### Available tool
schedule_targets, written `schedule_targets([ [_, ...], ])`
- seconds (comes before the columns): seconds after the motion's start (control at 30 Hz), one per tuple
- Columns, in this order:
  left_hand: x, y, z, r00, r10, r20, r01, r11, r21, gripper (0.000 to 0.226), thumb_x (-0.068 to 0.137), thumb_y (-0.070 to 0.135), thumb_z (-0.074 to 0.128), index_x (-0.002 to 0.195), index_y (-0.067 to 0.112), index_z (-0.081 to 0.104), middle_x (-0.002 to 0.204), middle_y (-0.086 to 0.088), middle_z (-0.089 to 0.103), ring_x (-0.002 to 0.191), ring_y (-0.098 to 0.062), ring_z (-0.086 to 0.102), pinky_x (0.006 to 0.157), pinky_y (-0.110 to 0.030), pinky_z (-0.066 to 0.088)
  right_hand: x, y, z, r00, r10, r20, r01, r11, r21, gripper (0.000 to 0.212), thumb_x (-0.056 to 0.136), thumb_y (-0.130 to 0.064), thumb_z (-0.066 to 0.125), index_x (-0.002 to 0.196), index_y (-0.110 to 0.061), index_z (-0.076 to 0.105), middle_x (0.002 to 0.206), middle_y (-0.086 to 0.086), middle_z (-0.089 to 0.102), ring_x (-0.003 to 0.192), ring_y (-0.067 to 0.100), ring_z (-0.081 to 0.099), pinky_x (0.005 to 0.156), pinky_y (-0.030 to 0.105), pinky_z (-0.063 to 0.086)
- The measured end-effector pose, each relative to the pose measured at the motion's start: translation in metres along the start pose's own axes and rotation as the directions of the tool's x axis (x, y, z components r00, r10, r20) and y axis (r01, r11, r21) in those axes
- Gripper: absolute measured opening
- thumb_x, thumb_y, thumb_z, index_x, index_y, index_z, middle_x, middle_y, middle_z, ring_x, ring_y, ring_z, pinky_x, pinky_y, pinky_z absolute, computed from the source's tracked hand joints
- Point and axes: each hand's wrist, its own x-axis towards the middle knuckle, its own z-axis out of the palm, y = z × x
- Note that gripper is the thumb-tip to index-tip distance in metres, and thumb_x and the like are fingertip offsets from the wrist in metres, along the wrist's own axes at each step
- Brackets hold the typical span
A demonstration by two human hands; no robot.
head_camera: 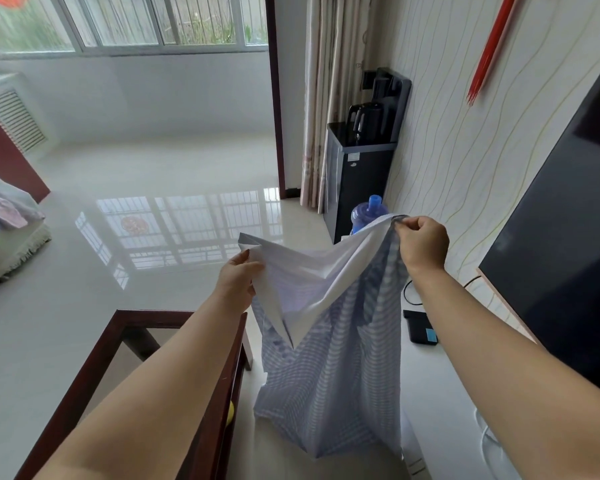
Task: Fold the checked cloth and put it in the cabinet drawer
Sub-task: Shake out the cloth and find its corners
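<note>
My right hand (421,242) was curled into a fist, pinching one top corner of the checked cloth (329,368) between thumb and fingers. My left hand (238,282) had the other top edge, fingers wrapped round it from behind, so I couldn't really see those fingertips. Both arms were stretched out in front of me with the cloth held up in the air between them.

The fabric was thin and floppy, with fine blue and white checks that read more like wavy stripes where it draped. The upper part had flopped over and showed a plain pale inside, sagging into a pointed fold in the middle. The rest hung down in soft creases, and I couldn't tell if the bottom hem touched the floor (84,306).

Left of the cloth, under my left forearm, stood a dark red wooden table (94,358) with a glass-looking top, its near end cut off by the frame edge. To the right ran a white cabinet top (426,368), mostly covered by my right arm, with a small black device (420,327) and a cable on it. No drawer was visible from this angle. A big dark TV screen (561,244) leaned in at the far right.

Behind the cloth, a blue water jug (366,213) poked up, half hidden, next to a black water dispenser (361,161) with a kettle on it. Curtains (321,98) hung beside that, and the glossy floor tiles mirrored the window (125,22).
</note>
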Motion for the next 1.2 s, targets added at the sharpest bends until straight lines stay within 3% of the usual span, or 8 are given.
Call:
schedule_targets([
  [0.17, 0.011, 0.022, -0.028, 0.919, 0.205, -0.335, -0.07, 0.925, 0.374, 0.034, 0.077, -0.012, 0.046, 0.094, 0.007, 0.069, 0.089, -0.011, 0.065, 0.082, -0.029, 0.062, 0.078, -0.041, 0.057, 0.015, 0.018, -0.018, 0.998, 0.054, -0.042, -0.056, 0.997, -0.056, 0.022, 0.09, -0.023, 0.061, 0.095, -0.004, 0.069, 0.092, 0.01, 0.069, 0.083, 0.023, 0.06, 0.071, 0.027, 0.043],
  [0.37, 0.021, 0.044, -0.073, 0.794, 0.159, -0.587, 0.068, 0.936, 0.346, 0.041, 0.086, -0.014, 0.035, 0.072, 0.004, 0.069, 0.094, -0.016, 0.066, 0.063, -0.024, 0.058, 0.059, -0.028, 0.055, 0.017, 0.041, -0.03, 0.99, 0.12, -0.077, -0.134, 0.971, -0.2, 0.021, 0.091, -0.011, 0.054, 0.102, -0.002, 0.069, 0.106, 0.018, 0.068, 0.099, 0.035, 0.061, 0.073, 0.026, 0.038],
  [0.43, 0.023, 0.046, -0.079, 0.824, 0.273, -0.496, 0.069, 0.821, 0.567, 0.033, 0.085, -0.012, 0.042, 0.09, 0.006, 0.07, 0.101, -0.013, 0.065, 0.068, -0.023, 0.06, 0.068, -0.032, 0.057, 0.017, 0.041, -0.029, 0.99, 0.121, -0.07, -0.134, 0.967, -0.219, 0.022, 0.091, -0.01, 0.052, 0.104, -0.003, 0.068, 0.109, 0.018, 0.068, 0.101, 0.036, 0.06, 0.076, 0.029, 0.041],
  [0.6, 0.008, 0.054, -0.093, 0.881, 0.436, -0.185, 0.172, 0.07, 0.983, 0.032, 0.082, -0.004, 0.043, 0.097, 0.017, 0.063, 0.086, -0.004, 0.062, 0.074, -0.024, 0.059, 0.063, -0.029, 0.048, 0.02, 0.04, -0.04, 0.999, 0.032, 0.004, -0.029, 0.937, -0.348, 0.022, 0.09, -0.005, 0.048, 0.101, -0.004, 0.067, 0.105, 0.019, 0.067, 0.095, 0.037, 0.06, 0.069, 0.027, 0.035],
  [0.8, 0.015, 0.06, -0.103, 0.914, 0.342, -0.218, 0.161, 0.186, 0.969, 0.02, 0.086, 0.003, 0.049, 0.101, 0.015, 0.055, 0.097, -0.009, 0.062, 0.087, -0.027, 0.057, 0.074, -0.038, 0.05, 0.016, 0.037, -0.037, 0.999, 0.022, 0.028, -0.013, 0.953, -0.303, 0.022, 0.092, -0.01, 0.05, 0.103, -0.002, 0.067, 0.105, 0.019, 0.068, 0.095, 0.035, 0.06, 0.069, 0.026, 0.034],
  [0.93, -0.001, 0.025, -0.074, 0.744, 0.634, 0.211, -0.212, -0.075, 0.974, 0.023, 0.082, 0.008, 0.049, 0.102, 0.011, 0.06, 0.121, -0.011, 0.059, 0.111, -0.032, 0.052, 0.093, -0.043, 0.042, 0.015, 0.025, -0.025, 0.998, 0.009, 0.06, 0.008, 0.961, -0.278, 0.021, 0.092, -0.013, 0.053, 0.1, -0.002, 0.068, 0.1, 0.017, 0.069, 0.087, 0.03, 0.06, 0.068, 0.026, 0.037],
  [1.03, -0.003, -0.019, -0.055, 0.663, 0.47, 0.583, -0.445, -0.38, 0.811, 0.036, 0.087, 0.047, 0.048, 0.107, 0.02, 0.06, 0.137, -0.007, 0.05, 0.128, -0.031, 0.045, 0.11, -0.046, 0.028, 0.014, 0.011, -0.013, 0.996, -0.026, 0.087, 0.048, 0.963, -0.264, 0.02, 0.091, -0.014, 0.052, 0.093, -0.003, 0.069, 0.091, 0.015, 0.069, 0.078, 0.025, 0.059, 0.065, 0.026, 0.04],
  [1.2, -0.004, -0.054, -0.056, 0.706, 0.345, 0.619, -0.429, -0.487, 0.761, 0.077, 0.077, 0.061, 0.057, 0.14, 0.026, 0.03, 0.148, -0.007, 0.038, 0.132, -0.03, 0.042, 0.111, -0.05, 0.023, 0.017, -0.006, -0.005, 0.997, -0.051, 0.066, 0.066, 0.965, -0.255, 0.02, 0.09, -0.014, 0.054, 0.089, -0.002, 0.07, 0.089, 0.016, 0.069, 0.074, 0.023, 0.056, 0.066, 0.026, 0.041],
])
